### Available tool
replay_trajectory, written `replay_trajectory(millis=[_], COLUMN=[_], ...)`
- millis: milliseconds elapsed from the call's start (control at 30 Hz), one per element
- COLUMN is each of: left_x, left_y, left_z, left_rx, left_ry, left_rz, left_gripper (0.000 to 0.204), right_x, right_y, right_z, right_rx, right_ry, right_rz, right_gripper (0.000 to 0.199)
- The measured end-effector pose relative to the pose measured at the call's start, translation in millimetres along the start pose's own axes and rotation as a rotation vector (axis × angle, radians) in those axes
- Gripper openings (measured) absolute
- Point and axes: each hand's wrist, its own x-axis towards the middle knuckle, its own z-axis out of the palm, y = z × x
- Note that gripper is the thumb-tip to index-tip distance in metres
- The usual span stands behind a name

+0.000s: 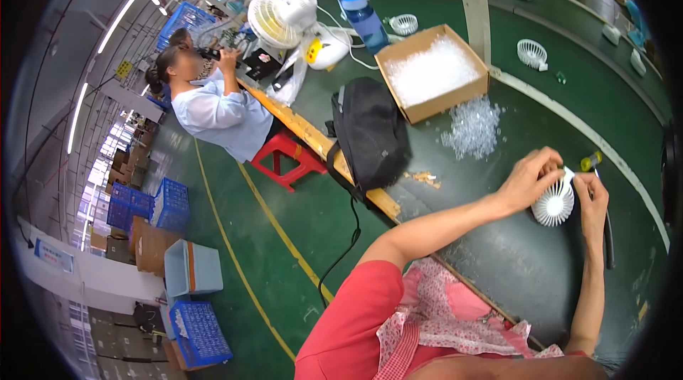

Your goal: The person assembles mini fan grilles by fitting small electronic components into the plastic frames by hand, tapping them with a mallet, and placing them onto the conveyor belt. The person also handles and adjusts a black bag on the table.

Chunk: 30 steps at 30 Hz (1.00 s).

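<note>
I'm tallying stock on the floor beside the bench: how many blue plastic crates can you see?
4. One blue crate sits on the far bench behind the seated person, two stand side by side on the floor, and one lies nearer the lower edge. Others may be hidden.

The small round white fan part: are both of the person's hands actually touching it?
Touching. The head view shows the left hand gripping the top of the white fan part, while the right hand's fingers press against its right edge, with no gap visible.
</note>
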Motion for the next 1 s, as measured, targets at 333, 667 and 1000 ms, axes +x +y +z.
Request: replay_trajectory(millis=[333, 667, 1000], left_x=[-7.2, -13.7, -12.2], left_y=[-15.7, -11.3, -4.6], left_z=[-0.4, 2.7, 8.8], left_rx=[0.475, 0.568, 0.673], left_ry=[-0.122, -0.249, -0.364], left_rz=[0.526, 0.527, 0.445], left_gripper=[0.043, 0.049, 0.05], right_x=[-2.4, -3.8, -4.4], right_y=[27.9, 36.2, 32.3], right_z=[18.3, 13.7, -9.3], right_rx=[-0.443, -0.446, -0.455], right_ry=[0.117, 0.259, 0.111], right_rz=[-0.158, -0.135, -0.29], right_gripper=[0.01, 0.007, 0.019])
